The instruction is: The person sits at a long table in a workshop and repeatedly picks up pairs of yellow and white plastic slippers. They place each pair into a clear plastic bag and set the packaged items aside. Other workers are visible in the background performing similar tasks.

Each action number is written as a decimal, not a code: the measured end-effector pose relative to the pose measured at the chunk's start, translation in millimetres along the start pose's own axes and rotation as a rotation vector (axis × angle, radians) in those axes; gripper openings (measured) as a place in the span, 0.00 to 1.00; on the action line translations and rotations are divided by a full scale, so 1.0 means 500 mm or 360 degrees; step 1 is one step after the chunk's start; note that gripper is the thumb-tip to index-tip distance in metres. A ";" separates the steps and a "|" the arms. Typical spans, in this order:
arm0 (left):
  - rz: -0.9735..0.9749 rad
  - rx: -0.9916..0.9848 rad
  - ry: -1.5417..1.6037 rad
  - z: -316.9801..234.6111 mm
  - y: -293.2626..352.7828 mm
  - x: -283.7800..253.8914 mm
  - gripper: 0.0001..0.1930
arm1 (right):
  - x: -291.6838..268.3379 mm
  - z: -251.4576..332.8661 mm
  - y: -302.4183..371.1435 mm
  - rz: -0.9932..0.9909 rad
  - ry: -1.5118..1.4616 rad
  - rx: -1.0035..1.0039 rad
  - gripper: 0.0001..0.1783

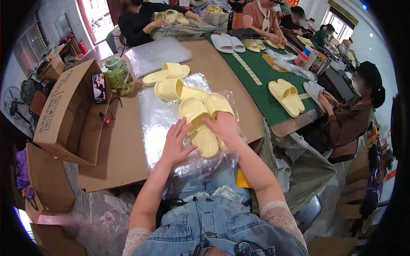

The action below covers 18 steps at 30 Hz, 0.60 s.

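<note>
A pair of pale yellow slippers (205,143) lies side by side in front of me, toes away, on clear plastic bags. My left hand (174,143) rests beside the left slipper, its fingers spread and holding nothing. At the right slipper (219,103), my right hand (225,128) grips at the strap opening; its thumb reaches toward the left slipper, and some fingertips are hidden. Just beyond lie two more yellow slippers, one (177,90) touching the pair and another (166,74) farther back. Under them spreads a stack of clear bags (158,141).
An open cardboard box (68,115) stands at the left with a phone (99,88) propped against it. Behind it is a green jug (115,70). A green mat (239,68) to the right bears white and yellow slippers. Several people sit around the tables.
</note>
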<state>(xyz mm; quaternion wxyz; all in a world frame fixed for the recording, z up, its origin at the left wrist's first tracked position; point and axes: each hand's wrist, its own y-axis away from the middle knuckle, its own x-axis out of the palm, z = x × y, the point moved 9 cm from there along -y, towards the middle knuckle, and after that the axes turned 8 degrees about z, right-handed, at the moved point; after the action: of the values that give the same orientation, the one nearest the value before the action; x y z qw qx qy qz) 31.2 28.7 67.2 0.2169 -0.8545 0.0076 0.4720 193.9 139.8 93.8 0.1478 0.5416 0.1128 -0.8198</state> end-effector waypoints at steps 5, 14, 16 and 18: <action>-0.0006 -0.0002 -0.0053 0.003 -0.002 0.004 0.42 | 0.070 -0.012 -0.019 -0.0312 -0.0134 -0.0141 0.22; -0.0282 -0.0156 0.0263 0.034 0.008 -0.023 0.35 | 0.028 -0.069 0.067 -0.0194 -0.0438 -0.0107 0.15; -0.0317 -0.0177 0.0216 0.045 0.011 -0.021 0.32 | 0.018 -0.122 0.109 -0.0128 -0.0423 -0.0062 0.15; -0.0261 -0.0185 0.0189 0.050 0.008 -0.006 0.31 | 0.000 -0.193 0.153 -0.0105 -0.0330 -0.0045 0.16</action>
<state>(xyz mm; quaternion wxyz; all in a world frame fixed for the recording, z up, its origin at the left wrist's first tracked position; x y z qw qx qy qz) 8.5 34.0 56.4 0.2041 -0.8898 -0.0768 0.4008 304.5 101.9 54.4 0.1392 0.4479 0.1261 -0.8741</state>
